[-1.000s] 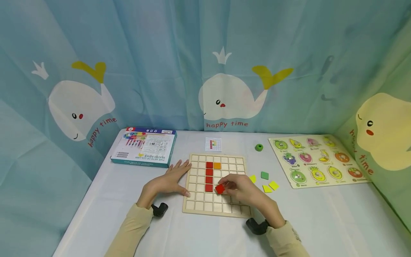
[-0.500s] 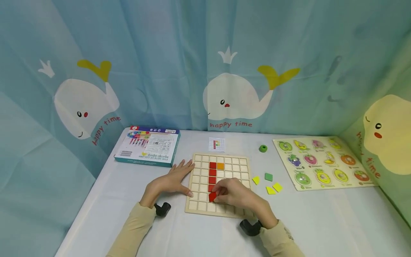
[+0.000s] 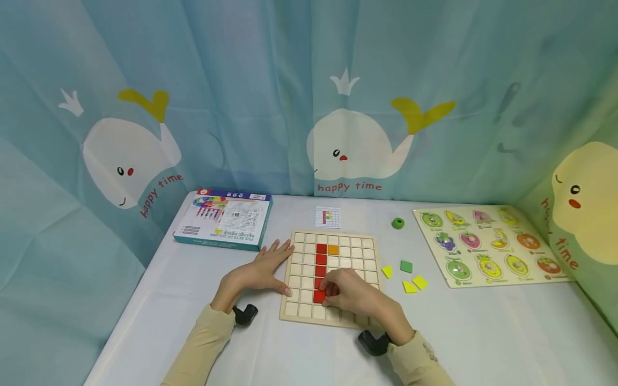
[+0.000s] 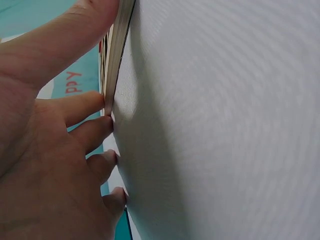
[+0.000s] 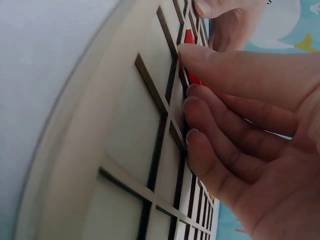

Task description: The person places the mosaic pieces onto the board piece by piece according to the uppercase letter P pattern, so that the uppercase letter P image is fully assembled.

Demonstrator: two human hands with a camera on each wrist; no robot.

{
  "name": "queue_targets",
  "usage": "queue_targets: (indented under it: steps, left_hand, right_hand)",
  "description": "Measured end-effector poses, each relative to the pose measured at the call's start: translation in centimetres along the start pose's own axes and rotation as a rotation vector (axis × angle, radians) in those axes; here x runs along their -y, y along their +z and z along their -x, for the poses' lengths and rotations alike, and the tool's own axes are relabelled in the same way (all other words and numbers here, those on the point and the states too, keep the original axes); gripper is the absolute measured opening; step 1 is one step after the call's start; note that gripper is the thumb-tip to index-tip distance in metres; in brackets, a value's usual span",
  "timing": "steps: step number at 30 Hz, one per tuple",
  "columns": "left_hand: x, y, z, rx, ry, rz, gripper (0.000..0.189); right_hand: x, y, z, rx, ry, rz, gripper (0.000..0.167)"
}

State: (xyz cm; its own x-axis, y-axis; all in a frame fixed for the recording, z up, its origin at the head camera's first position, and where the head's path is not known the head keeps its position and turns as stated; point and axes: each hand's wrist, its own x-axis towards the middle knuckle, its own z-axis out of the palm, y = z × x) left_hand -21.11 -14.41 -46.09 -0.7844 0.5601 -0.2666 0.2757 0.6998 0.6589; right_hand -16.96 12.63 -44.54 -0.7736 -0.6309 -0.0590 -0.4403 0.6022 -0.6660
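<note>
A wooden grid board (image 3: 292, 309) lies flat on the table. A column of red square tiles (image 3: 321, 259) fills some of its cells, with an orange tile (image 3: 333, 250) beside the top one. My right hand (image 3: 351, 292) reaches over the board. Its thumb and fingers pinch a red tile (image 3: 318, 296) at the column's lower end. That tile's right part is hidden; in the right wrist view a red edge (image 5: 189, 37) shows beyond the thumb. My left hand (image 3: 258, 273) rests at the board's left edge with fingers spread, thumb and fingertips touching the rim.
Right of the board lie a green tile (image 3: 406, 266) and several yellow pieces (image 3: 409, 287). A green ring-like piece (image 3: 398, 223) and a small printed pattern card (image 3: 328, 217) are behind. A fruit puzzle board (image 3: 468, 282) lies far right, a flat box (image 3: 227, 220) at back left.
The right hand has moved left and toward the near side, carrying the red tile from beside the column to its lower end. The left hand stays at the board's edge.
</note>
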Motion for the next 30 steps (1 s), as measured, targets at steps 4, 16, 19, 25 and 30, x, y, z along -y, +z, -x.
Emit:
queue_targets:
  steps: [4,16,19,25,30]
  left_hand:
    - [0.0,0.0,0.1,-0.002,-0.006,-0.005,0.111]
    - [-0.3,-0.1,0.1,-0.002,0.005,0.013,0.109]
    - [-0.3,0.0,0.1,0.002,0.006,0.012,0.110]
    - [-0.1,0.1,0.0,0.009,0.004,0.004,0.111]
    - [-0.1,0.0,0.0,0.006,0.006,0.009,0.111]
  right_hand:
    - [-0.2,0.2,-0.1,0.013,0.002,-0.004,0.019]
    - [-1.1,-0.4,0.4,0.001,-0.014,-0.099,0.011]
    - [-1.4,-0.9,0.7,-0.023,-0.015,-0.109,0.010]
    - [-2.1,-2.5,1.4,-0.106,0.001,-0.054,0.007]
    - [-2.9,-4.2,2.1,-0.175,0.025,-0.017,0.006]
